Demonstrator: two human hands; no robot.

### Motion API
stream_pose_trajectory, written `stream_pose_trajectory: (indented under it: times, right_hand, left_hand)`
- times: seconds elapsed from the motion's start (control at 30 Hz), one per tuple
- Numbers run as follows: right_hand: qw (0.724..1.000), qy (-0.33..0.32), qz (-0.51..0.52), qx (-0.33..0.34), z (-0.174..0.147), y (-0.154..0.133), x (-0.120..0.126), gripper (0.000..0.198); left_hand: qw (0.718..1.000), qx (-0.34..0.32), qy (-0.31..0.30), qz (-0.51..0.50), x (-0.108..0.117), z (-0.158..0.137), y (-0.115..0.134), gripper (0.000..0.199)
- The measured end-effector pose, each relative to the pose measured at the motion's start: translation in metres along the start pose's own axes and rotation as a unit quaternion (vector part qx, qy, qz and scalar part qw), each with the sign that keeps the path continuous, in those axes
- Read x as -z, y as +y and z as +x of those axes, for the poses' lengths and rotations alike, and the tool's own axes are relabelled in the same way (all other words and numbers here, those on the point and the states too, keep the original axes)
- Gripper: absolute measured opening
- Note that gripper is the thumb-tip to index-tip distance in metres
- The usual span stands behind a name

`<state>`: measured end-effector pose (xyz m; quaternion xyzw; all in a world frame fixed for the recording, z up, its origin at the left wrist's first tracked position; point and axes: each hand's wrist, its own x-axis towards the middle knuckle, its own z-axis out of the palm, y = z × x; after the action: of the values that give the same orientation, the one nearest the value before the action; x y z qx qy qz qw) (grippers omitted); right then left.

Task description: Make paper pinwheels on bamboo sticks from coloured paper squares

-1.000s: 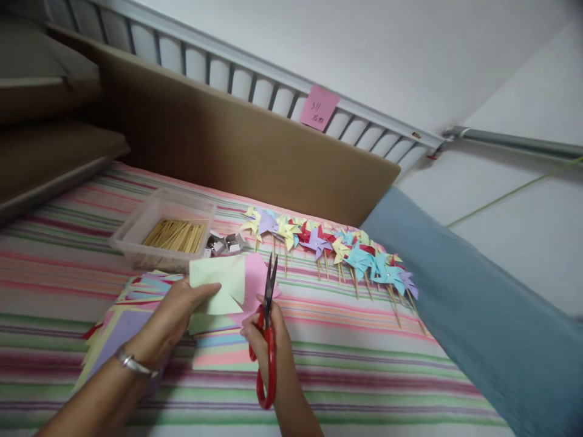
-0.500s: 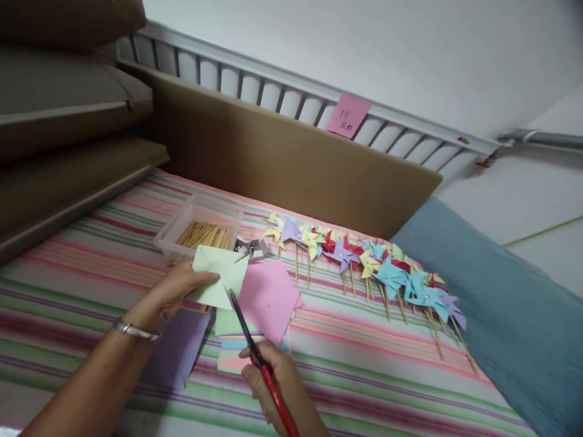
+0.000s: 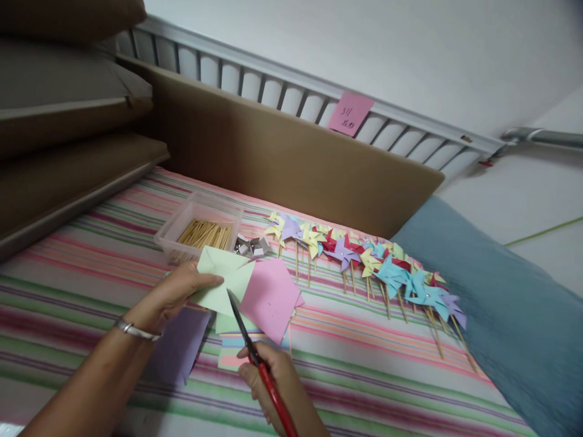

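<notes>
My left hand pinches a square of pale green paper between thumb and fingers. A cut runs inward from the paper's upper right corner. In my right hand is a pair of scissors with red handles and dark blades, its tip against the lower part of the green square. Whether one blade lies behind the paper, I cannot tell. Beneath and right of it lie pink paper squares over other coloured sheets. Purple paper lies below my left wrist.
A clear plastic box holds thin wooden sticks. Small silvery pieces in paper boxes stand beside it. Finished paper pinwheels lie in a row on the striped cloth. A brown board stands behind; stacked brown packages are left.
The green paper has moved slightly right and tilted in my left hand. The scissors have shifted a little, with the tip still at the paper.
</notes>
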<state>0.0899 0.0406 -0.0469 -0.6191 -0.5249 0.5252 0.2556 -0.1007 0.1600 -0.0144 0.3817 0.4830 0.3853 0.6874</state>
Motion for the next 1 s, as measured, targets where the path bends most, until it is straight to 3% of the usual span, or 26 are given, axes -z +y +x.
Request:
stream_pose_trajectory:
  times: [0.3,0.53,0.67,0.8,0.87,1.0]
  right_hand:
    - [0.998,0.024,0.043,0.033,0.003,0.011,-0.006,0.023]
    - [0.999,0.013,0.046,0.01,0.006,0.01,-0.006,0.021]
    - [1.0,0.015,0.013,0.02,0.002,0.003,-0.005,0.023]
    - [0.998,0.016,-0.044,0.049,-0.002,0.001,0.004,0.017]
    - [0.996,0.04,-0.049,0.07,-0.003,0.002,0.013,0.016]
    - [0.977,0.178,0.03,0.114,-0.002,0.005,0.038,0.027]
  left_hand:
    - [1.0,-0.002,-0.004,0.0,-0.002,-0.004,0.003,0.031]
    - [1.0,-0.002,0.0,-0.001,-0.003,-0.004,0.003,0.033]
    - [1.0,-0.005,0.007,0.009,-0.003,-0.004,0.002,0.032]
    - [0.998,-0.019,0.052,-0.006,0.0,-0.003,0.007,0.036]
    - [0.998,-0.027,0.061,-0.018,0.003,-0.003,0.01,0.035]
    - [1.0,0.005,0.018,0.006,0.001,-0.003,0.006,0.032]
